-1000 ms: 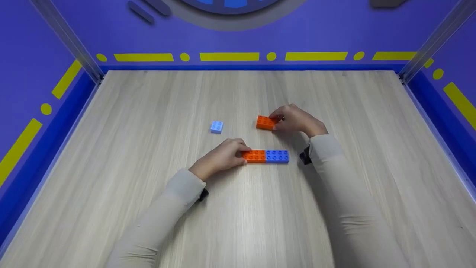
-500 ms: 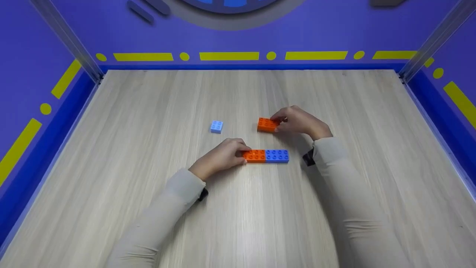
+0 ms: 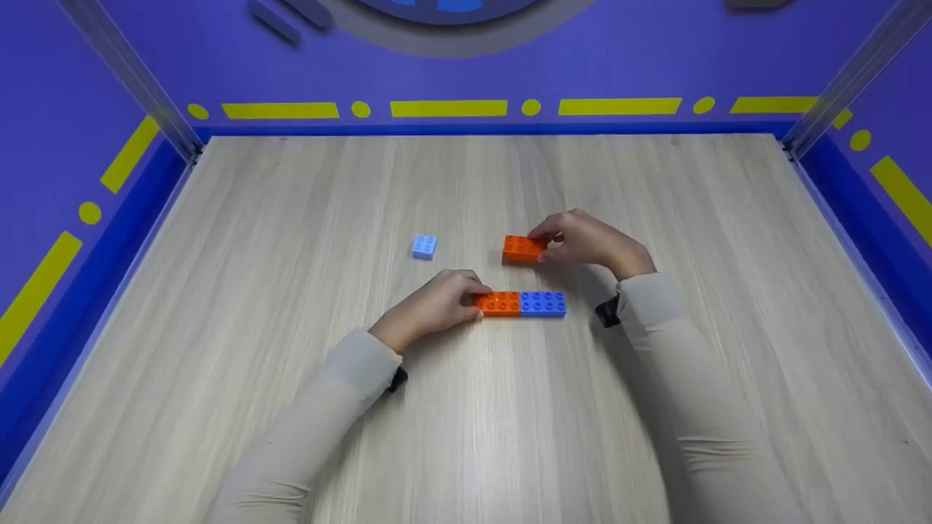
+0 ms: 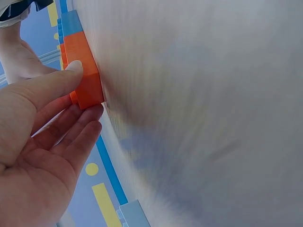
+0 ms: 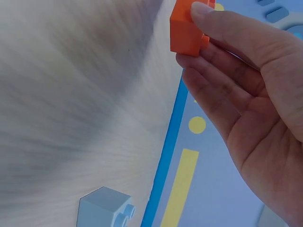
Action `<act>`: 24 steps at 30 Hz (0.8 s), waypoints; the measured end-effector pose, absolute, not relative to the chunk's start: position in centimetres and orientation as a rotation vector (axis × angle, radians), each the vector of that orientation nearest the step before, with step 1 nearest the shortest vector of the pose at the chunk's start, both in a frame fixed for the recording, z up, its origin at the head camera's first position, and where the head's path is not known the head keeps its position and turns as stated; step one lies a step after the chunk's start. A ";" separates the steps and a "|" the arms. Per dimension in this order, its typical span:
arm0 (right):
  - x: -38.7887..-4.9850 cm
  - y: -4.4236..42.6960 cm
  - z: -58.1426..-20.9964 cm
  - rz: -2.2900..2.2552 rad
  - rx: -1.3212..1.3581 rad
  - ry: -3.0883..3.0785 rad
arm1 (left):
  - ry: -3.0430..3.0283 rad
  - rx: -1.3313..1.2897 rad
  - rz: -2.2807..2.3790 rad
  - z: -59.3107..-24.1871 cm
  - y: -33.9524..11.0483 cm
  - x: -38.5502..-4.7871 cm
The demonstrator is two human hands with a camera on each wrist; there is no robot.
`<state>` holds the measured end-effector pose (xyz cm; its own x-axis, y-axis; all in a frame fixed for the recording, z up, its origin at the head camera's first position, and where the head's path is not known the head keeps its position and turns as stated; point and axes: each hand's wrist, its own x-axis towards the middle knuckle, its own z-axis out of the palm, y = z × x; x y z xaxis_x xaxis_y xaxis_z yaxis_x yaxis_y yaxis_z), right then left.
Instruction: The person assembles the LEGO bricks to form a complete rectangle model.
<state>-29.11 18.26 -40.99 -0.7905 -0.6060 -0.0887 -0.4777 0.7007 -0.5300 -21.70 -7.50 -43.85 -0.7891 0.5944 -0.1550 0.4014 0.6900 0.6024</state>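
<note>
An orange toy building brick [image 3: 502, 304] lies on the table, end to end with a blue brick [image 3: 542, 304]. My left hand [image 3: 433, 309] pinches the orange one at its left end, thumb on the near side. Farther back, my right hand [image 3: 593, 240] grips a second orange brick [image 3: 520, 249] by its right end. In the right wrist view this brick [image 5: 187, 30] sits between thumb and fingers and looks slightly raised off the tabletop. A small light blue brick [image 3: 424, 247] stands alone to the left, studs up.
The wood-grain table [image 3: 291, 218] is bounded by a purple back wall [image 3: 451, 80] with yellow markings and by similar side walls. A dark device shows under each sleeve cuff.
My right hand has brought its orange brick a little toward me, nearer the orange-and-blue row. My left hand and the light blue brick have stayed in place.
</note>
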 end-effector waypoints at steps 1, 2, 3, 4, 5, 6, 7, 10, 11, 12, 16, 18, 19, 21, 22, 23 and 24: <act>-29.0 18.3 -41.0 -0.721 -0.865 2.653 | 2.564 0.778 0.795 -43.9 -7.5 -21.7; -28.9 18.2 -40.9 -0.721 -0.867 2.652 | 2.563 0.773 0.796 -43.9 -7.5 -21.7; -28.9 18.2 -40.9 -0.720 -0.867 2.651 | 2.563 0.770 0.796 -43.9 -7.5 -21.7; -28.8 18.2 -40.9 -0.722 -0.866 2.648 | 2.565 0.772 0.796 -43.9 -7.5 -21.7; -28.7 18.2 -40.9 -0.725 -0.867 2.644 | 2.569 0.786 0.798 -43.9 -7.5 -21.7; -28.6 18.3 -40.9 -0.727 -0.868 2.638 | 2.574 0.803 0.802 -43.9 -7.5 -21.7; -28.5 18.3 -40.9 -0.729 -0.873 2.634 | 2.579 0.819 0.802 -44.0 -7.5 -21.7; -28.3 18.4 -40.9 -0.742 -0.894 2.624 | 2.593 0.855 0.797 -44.0 -7.5 -21.7; -28.2 18.5 -40.9 -0.745 -0.904 2.622 | 2.595 0.863 0.797 -44.0 -7.5 -21.7; -28.2 18.5 -41.0 -0.743 -0.908 2.624 | 2.596 0.857 0.793 -44.0 -7.6 -21.7; -27.9 18.5 -40.9 -0.735 -0.932 2.626 | 2.591 0.840 0.787 -43.9 -7.5 -21.7; -27.8 18.5 -40.9 -0.726 -0.929 2.626 | 2.588 0.837 0.793 -43.9 -7.5 -21.7; -27.7 18.4 -40.9 -0.724 -0.929 2.624 | 2.584 0.833 0.796 -43.9 -7.5 -21.7; -27.4 18.3 -40.8 -0.711 -0.918 2.620 | 2.579 0.824 0.801 -43.8 -7.5 -21.7; -27.3 18.3 -40.8 -0.708 -0.917 2.616 | 2.577 0.819 0.803 -43.9 -7.5 -21.7; -27.2 18.3 -40.8 -0.703 -0.918 2.615 | 2.575 0.814 0.808 -43.9 -7.5 -21.7; -27.1 18.2 -40.8 -0.700 -0.921 2.614 | 2.572 0.809 0.811 -43.9 -7.5 -21.7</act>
